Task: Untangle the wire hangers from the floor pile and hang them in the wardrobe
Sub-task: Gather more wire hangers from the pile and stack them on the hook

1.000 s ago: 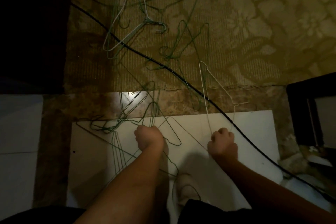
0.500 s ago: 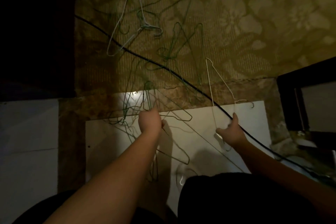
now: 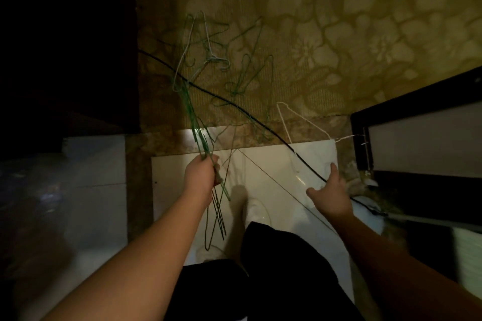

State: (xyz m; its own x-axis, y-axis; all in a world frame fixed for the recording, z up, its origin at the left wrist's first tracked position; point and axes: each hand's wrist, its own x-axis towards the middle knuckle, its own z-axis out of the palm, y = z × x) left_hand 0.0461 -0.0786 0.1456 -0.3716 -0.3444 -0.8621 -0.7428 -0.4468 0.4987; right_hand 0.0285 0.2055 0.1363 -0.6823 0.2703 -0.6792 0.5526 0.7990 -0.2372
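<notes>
My left hand (image 3: pixel 202 173) grips a bunch of green wire hangers (image 3: pixel 194 122), lifted off the floor, with wire ends sticking out above and below the fist. My right hand (image 3: pixel 330 194) is spread with straight fingers over the white tile, holding nothing. A white wire hanger (image 3: pixel 300 120) lies on the floor just beyond it. More green hangers (image 3: pixel 245 78) and a pale hanger (image 3: pixel 206 41) lie tangled on the patterned carpet farther away. The wardrobe is not visible for certain.
A black cable (image 3: pixel 234 107) runs diagonally across the carpet and tile, under my right hand. A dark-framed panel (image 3: pixel 417 122) stands at the right. My white shoe (image 3: pixel 257 212) and dark trousers are below. The left side is in darkness.
My left hand has raised the green hangers and gathered them into a tighter bunch. My right hand has let go of the white hanger and opened, moving right.
</notes>
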